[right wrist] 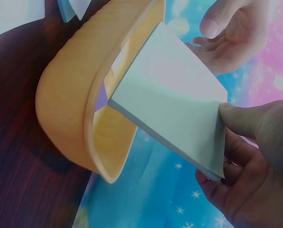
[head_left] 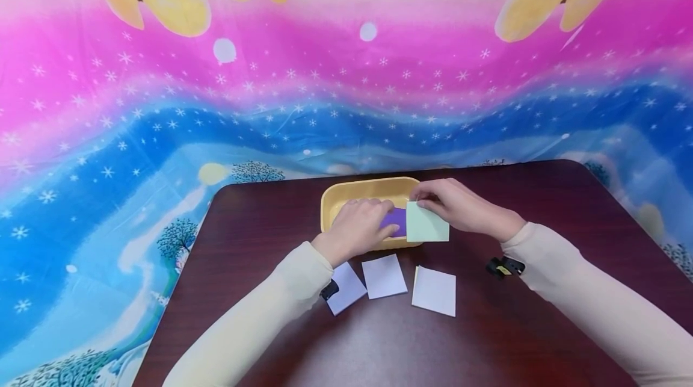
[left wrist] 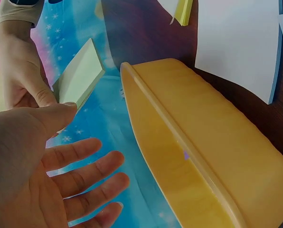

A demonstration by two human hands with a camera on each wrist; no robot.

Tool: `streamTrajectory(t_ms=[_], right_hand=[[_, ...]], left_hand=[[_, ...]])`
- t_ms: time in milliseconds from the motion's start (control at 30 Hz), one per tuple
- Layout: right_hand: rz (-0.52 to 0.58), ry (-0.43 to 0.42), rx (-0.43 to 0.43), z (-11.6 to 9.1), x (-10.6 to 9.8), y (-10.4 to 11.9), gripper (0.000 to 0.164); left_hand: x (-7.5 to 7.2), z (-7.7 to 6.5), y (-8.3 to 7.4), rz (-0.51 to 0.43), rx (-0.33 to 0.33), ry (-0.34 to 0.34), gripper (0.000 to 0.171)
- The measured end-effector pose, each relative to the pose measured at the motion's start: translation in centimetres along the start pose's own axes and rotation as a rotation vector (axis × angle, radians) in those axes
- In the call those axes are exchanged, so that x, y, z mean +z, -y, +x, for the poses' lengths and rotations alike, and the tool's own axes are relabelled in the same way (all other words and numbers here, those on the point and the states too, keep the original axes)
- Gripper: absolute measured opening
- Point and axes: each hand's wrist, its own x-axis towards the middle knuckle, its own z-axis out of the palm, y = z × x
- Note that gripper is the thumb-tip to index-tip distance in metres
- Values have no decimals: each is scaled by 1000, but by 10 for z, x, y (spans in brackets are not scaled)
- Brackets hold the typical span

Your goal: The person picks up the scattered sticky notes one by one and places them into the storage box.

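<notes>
My right hand [head_left: 460, 203] pinches a pale green sticky note pad [head_left: 429, 222] by one edge, thumb on one face and fingers behind. The pad is tilted over the right end of a yellow plastic basin [head_left: 330, 194]. Above the left part of that basin is my left hand [head_left: 357, 224], its fingers spread and relaxed in the left wrist view, with the thumb tip close to the green pad. A purple note pad [head_left: 399, 222] lies inside the basin, partly hidden by the left hand and the green pad.
Three pale square note pads lie in front of the basin: a left one [head_left: 346, 291] partly under the left wrist, a middle one [head_left: 384, 277] and a right one [head_left: 435, 292]. The dark wooden table [head_left: 260, 218] ends at a patterned cloth [head_left: 303, 110] behind.
</notes>
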Motion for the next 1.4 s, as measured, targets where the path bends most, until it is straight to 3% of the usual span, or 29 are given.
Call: streamTrajectory(t_ms=[833, 1400], right_hand=[[53, -15, 15, 27, 9, 3, 16], [85, -9, 37, 44, 26, -5, 15]], left_hand=[[1, -1, 22, -95, -57, 18, 42], [8, -3, 37, -81, -126, 20, 42]])
